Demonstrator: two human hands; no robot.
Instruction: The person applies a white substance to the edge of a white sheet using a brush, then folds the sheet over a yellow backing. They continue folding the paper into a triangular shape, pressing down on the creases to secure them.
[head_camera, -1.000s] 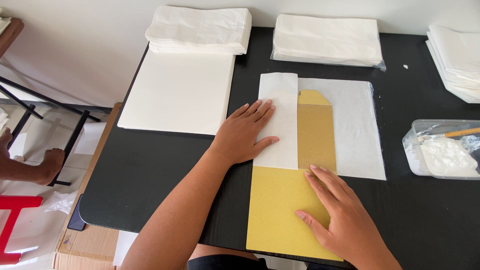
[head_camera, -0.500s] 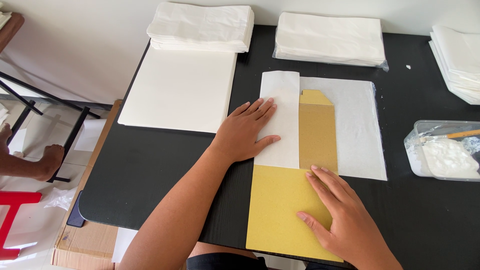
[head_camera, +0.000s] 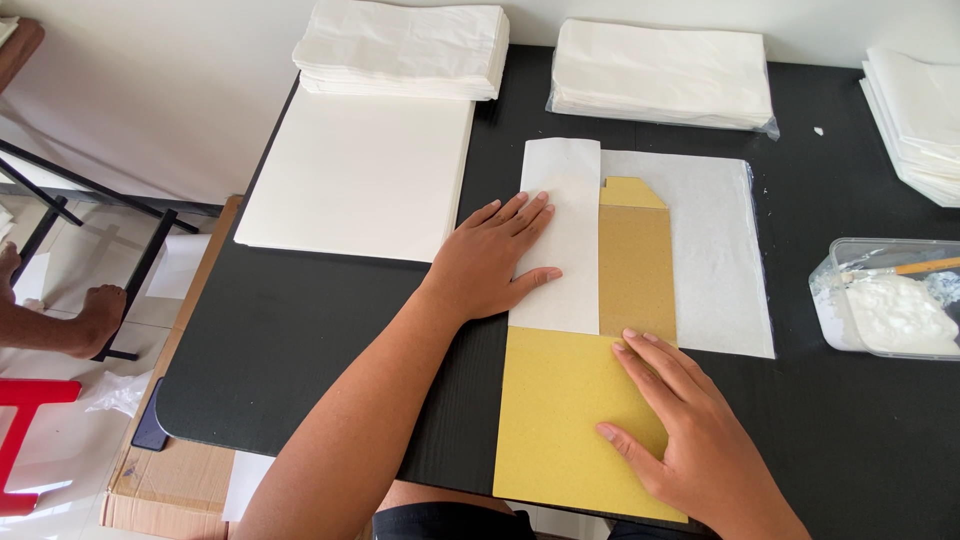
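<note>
Left hand (head_camera: 495, 260) flat, fingers spread on folded white paper (head_camera: 558, 240) — right hand (head_camera: 690, 440) flat on yellow card template (head_camera: 560, 420), neither grip pinching

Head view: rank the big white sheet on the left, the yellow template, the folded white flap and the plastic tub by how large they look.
1. White sheet, largest.
2. Yellow template, partly covered by the right hand, and nearer the camera.
3. Folded white flap, under the left hand.
4. Plastic tub, cut off at the edge; its rank against the flap is unsure.
</note>
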